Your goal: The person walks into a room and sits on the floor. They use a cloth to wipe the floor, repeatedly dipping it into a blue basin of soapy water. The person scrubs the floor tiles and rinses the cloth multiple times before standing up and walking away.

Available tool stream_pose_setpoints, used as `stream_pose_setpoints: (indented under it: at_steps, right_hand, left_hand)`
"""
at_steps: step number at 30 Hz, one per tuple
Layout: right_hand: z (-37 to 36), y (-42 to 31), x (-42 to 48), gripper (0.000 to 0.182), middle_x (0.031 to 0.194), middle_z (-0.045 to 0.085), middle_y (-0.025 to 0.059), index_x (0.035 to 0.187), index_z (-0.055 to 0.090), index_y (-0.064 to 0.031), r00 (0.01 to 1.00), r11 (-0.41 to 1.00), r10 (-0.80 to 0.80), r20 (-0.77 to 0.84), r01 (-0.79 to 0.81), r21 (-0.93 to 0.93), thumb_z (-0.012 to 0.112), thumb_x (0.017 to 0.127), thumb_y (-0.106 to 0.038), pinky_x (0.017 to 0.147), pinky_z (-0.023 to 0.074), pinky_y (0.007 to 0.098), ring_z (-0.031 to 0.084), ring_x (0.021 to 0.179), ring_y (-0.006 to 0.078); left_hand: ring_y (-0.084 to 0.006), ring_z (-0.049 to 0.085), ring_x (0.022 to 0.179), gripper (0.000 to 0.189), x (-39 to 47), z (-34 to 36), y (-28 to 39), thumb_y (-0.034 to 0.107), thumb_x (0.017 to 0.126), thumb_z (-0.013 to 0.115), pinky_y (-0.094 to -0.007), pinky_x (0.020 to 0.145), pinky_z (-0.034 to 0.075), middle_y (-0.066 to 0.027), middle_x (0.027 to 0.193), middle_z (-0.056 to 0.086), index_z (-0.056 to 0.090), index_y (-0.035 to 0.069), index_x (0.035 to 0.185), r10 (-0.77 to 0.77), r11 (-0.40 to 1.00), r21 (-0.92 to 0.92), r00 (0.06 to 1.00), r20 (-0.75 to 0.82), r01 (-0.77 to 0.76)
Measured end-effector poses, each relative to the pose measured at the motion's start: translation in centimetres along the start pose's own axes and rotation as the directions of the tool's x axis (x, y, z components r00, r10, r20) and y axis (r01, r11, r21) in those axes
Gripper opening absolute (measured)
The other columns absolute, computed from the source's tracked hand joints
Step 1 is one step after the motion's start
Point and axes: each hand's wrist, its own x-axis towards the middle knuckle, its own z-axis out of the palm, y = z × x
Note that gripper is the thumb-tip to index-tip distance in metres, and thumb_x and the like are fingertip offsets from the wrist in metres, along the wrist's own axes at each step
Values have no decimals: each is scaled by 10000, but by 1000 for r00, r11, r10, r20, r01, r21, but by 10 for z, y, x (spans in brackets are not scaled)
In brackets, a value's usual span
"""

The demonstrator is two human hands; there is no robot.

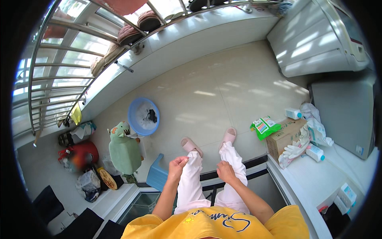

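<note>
My left hand (178,167) is in front of me beside my left trouser leg, its fingers curled and thumb against the index finger; nothing shows in it. Over the pink-white trousers (233,156), my right hand (226,171) is loosely curled, and its fingertips are partly hidden. Whether it touches the cloth cannot be told. Left of my left hand stands a blue plastic stool (157,175). Farther ahead and left, a blue basin (130,119) on the floor holds suds (141,115) and a dark wet cloth (151,116). My feet wear pink slippers (229,135).
A green animal-shaped bin (125,152) stands near the basin. At right, a cardboard box (273,146) carries white gloves (294,149), with a green packet (264,127) beside it. A washing machine (316,38) is far right. Metal railings (67,77) line the window ledge. A door track (255,162) crosses the floor.
</note>
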Motion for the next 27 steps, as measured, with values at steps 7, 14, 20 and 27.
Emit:
stream_pose_setpoints:
  at_steps: [7, 14, 20, 27]
  right_hand:
    - [-63, 9, -74, 178, 962, 587, 150, 919, 632, -28, 800, 930, 366, -475, -333, 156, 588, 767, -109, 824, 455, 415, 558, 931, 321]
    - [-2, -9, -176, 133, 764, 632, 129, 855, 643, -31, 470, 788, 614, -634, -322, 524, 582, 762, -103, 661, 501, 363, 620, 723, 290]
    - [74, -52, -244, 98, 721, 629, 122, 809, 632, -48, 308, 644, 764, -566, -314, 698, 590, 745, -110, 628, 490, 374, 617, 698, 288]
    - [141, -52, -303, 106, 718, 638, 138, 756, 637, -43, 34, 544, 833, -552, -232, 806, 584, 763, -135, 625, 489, 382, 627, 698, 292]
  left_hand:
    - [-44, 448, 660, 134, -64, -17, 51, 122, 825, 659, -185, 617, 354, 40, 793, 575, 649, 14, 903, 89, 990, 99, 991, 102, -99]
    - [-113, 555, 910, 129, -67, -59, 77, 192, 857, 631, -381, 824, 415, 14, 938, 628, 634, 89, 935, 55, 974, 186, 931, 360, -129]
    - [-136, 554, 960, 165, -89, -41, 98, 183, 865, 625, -394, 838, 425, -12, 956, 624, 615, 60, 975, -73, 960, 266, 842, 534, -85]
    - [-173, 545, 1009, 158, -155, 19, 82, 186, 875, 610, -445, 887, 413, -32, 1005, 608, 591, 56, 963, -154, 886, 411, 697, 700, -216]
